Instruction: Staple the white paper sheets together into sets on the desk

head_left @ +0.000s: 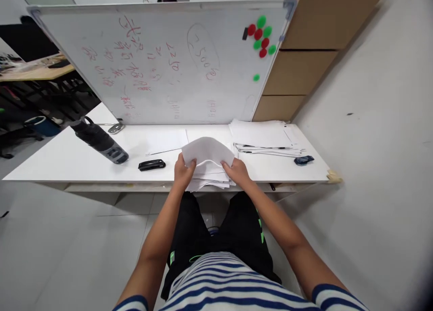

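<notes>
Between my two hands a few sheets of white paper (208, 149) bow upward in the middle. My left hand (184, 171) grips their left edge, thumb on the near side. On the right edge, my right hand (237, 170) pinches the same paper with its thumb in front. Below the held paper, more loose white sheets (209, 178) lie at the desk's front edge, some sticking out past it. A black stapler (152, 165) rests on the desk to the left of my left hand. How many sheets I hold cannot be made out.
On the white desk (270, 171) stand a dark water bottle (101, 141) and, behind it, a computer mouse (116, 128). Paper stacks (262, 135) lie at the back right, near a small dark packet (303, 160). A whiteboard (152, 94) with magnets closes off the back.
</notes>
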### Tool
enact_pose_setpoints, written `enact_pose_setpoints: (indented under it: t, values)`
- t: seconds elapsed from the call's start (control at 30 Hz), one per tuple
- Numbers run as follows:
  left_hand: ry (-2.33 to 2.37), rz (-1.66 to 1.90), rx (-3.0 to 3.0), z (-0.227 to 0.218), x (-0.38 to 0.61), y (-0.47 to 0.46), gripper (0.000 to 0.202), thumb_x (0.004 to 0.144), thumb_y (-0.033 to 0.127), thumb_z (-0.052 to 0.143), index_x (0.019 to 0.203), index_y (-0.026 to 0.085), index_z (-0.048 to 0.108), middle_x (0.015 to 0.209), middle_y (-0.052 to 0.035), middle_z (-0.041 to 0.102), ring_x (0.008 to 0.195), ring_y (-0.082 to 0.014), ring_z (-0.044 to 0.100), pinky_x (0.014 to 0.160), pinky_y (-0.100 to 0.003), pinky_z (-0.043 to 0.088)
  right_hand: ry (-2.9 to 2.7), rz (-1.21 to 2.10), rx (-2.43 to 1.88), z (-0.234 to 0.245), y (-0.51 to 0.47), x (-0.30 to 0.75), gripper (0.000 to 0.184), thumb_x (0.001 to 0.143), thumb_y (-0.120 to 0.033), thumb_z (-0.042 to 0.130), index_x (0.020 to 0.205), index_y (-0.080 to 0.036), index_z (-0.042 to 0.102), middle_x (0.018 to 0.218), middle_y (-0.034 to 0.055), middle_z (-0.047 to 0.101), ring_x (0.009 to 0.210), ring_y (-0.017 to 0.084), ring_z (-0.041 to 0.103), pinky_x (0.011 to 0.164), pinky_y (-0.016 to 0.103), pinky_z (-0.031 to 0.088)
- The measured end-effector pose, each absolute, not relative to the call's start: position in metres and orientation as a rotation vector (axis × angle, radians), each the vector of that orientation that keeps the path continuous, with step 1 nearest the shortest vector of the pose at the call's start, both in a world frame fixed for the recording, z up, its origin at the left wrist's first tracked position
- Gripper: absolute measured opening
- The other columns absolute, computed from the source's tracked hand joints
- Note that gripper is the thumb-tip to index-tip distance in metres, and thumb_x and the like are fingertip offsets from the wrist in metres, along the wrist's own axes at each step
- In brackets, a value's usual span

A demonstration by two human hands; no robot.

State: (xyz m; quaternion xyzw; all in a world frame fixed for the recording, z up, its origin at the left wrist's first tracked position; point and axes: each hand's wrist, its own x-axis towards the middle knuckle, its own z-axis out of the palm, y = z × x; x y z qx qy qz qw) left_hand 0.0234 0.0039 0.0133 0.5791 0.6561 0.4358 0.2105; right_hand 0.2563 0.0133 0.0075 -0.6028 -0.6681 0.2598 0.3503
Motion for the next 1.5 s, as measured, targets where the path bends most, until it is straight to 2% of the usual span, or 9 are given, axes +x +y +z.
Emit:
enact_pose_setpoints:
  t: [0.2, 0.4, 0.63, 0.8, 0.9, 1.03, 1.13, 1.27, 1.5]
  values:
    - [1.508, 1.412, 1.505, 0.034, 0.015, -0.016, 0.063, 0.083, 0.038, 0.064, 0.136, 0.022, 0.036, 0.134, -0.012, 0.058, 0.12, -0.0221, 0.059, 0.1, -0.034, 0.049, -1.428, 1.063, -1.319, 0.033, -0.01, 0.272, 0.043, 0.079, -0.052, 0.071, 0.104, -0.017, 0.073, 0.103, 0.0091, 0.076, 0.097, 0.028, 0.069, 0.084, 0.041, 0.054]
    - [1.334, 1.008, 1.331, 0.038, 0.0, -0.029, 0.08, 0.076, 0.033, 0.073, 0.142, 0.019, 0.029, 0.138, -0.017, 0.057, 0.12, -0.0264, 0.061, 0.098, -0.039, 0.053, -1.2, 1.513, -1.192, 0.034, -0.024, 0.287, 0.049, 0.065, -0.044, 0.084, 0.102, -0.014, 0.074, 0.102, 0.0106, 0.077, 0.098, 0.029, 0.07, 0.088, 0.042, 0.055]
    - [1.244, 1.01, 1.19, 0.028, 0.002, -0.036, 0.085, 0.075, 0.032, 0.075, 0.145, 0.021, 0.028, 0.139, -0.0167, 0.057, 0.122, -0.0263, 0.06, 0.101, -0.042, 0.051, -1.128, 1.507, -1.268, 0.017, -0.031, 0.28, 0.044, 0.068, -0.041, 0.079, 0.101, -0.014, 0.071, 0.093, 0.0083, 0.077, 0.085, 0.025, 0.07, 0.075, 0.036, 0.056]
    - [1.414, 1.064, 1.241, 0.012, -0.019, -0.035, 0.079, 0.082, 0.039, 0.069, 0.149, 0.024, 0.027, 0.136, -0.0155, 0.057, 0.123, -0.0261, 0.059, 0.1, -0.045, 0.051, -1.21, 1.461, -1.408, 0.009, -0.037, 0.274, 0.038, 0.077, -0.038, 0.068, 0.109, -0.018, 0.065, 0.083, 0.004, 0.072, 0.06, 0.016, 0.062, 0.049, 0.027, 0.049]
    - [1.924, 1.332, 1.308, -0.003, -0.06, -0.021, 0.061, 0.088, 0.032, 0.058, 0.144, 0.021, 0.038, 0.152, -0.0188, 0.038, 0.139, -0.031, 0.041, 0.111, -0.052, 0.039, -1.23, 1.501, -1.445, 0.007, -0.04, 0.265, 0.041, 0.08, -0.034, 0.063, 0.118, -0.02, 0.058, 0.081, 0.0021, 0.069, 0.046, 0.012, 0.053, 0.04, 0.024, 0.042]
    - [2.486, 1.245, 1.499, -0.026, -0.126, 0.002, 0.074, 0.08, 0.025, 0.065, 0.147, 0.013, 0.037, 0.164, -0.0209, 0.008, 0.151, -0.0407, 0.004, 0.12, -0.06, 0.015, -1.19, 1.519, -1.362, 0.014, -0.037, 0.243, 0.035, 0.082, -0.03, 0.058, 0.116, -0.021, 0.057, 0.091, 0.0045, 0.069, 0.049, 0.012, 0.055, 0.04, 0.024, 0.043]
    - [2.39, 1.009, 1.687, -0.047, -0.154, 0.016, 0.078, 0.077, 0.038, 0.072, 0.145, 0.015, 0.042, 0.157, -0.0204, 0.032, 0.147, -0.0405, 0.023, 0.118, -0.056, 0.024, -1.2, 1.497, -1.318, 0.023, -0.025, 0.22, 0.033, 0.083, -0.028, 0.056, 0.115, -0.021, 0.057, 0.096, 0.0057, 0.069, 0.051, 0.012, 0.055, 0.04, 0.025, 0.044]
    - [2.398, 1.177, 1.68, -0.07, -0.156, 0.022, 0.06, 0.081, 0.045, 0.068, 0.134, 0.021, 0.054, 0.143, -0.014, 0.051, 0.13, -0.0307, 0.051, 0.11, -0.043, 0.039, -1.254, 1.505, -1.331, 0.031, 0.0, 0.188, 0.031, 0.082, -0.025, 0.054, 0.112, -0.021, 0.056, 0.1, 0.0064, 0.068, 0.051, 0.012, 0.056, 0.042, 0.025, 0.046]
    - [2.365, 1.342, 1.667, -0.077, -0.152, 0.015, 0.046, 0.085, 0.041, 0.065, 0.127, 0.023, 0.058, 0.141, -0.01, 0.055, 0.13, -0.0254, 0.053, 0.108, -0.036, 0.041, -1.41, 1.522, -1.376, 0.021, 0.031, 0.147, 0.028, 0.081, -0.022, 0.056, 0.109, -0.02, 0.056, 0.1, 0.0072, 0.066, 0.055, 0.013, 0.061, 0.046, 0.026, 0.05]
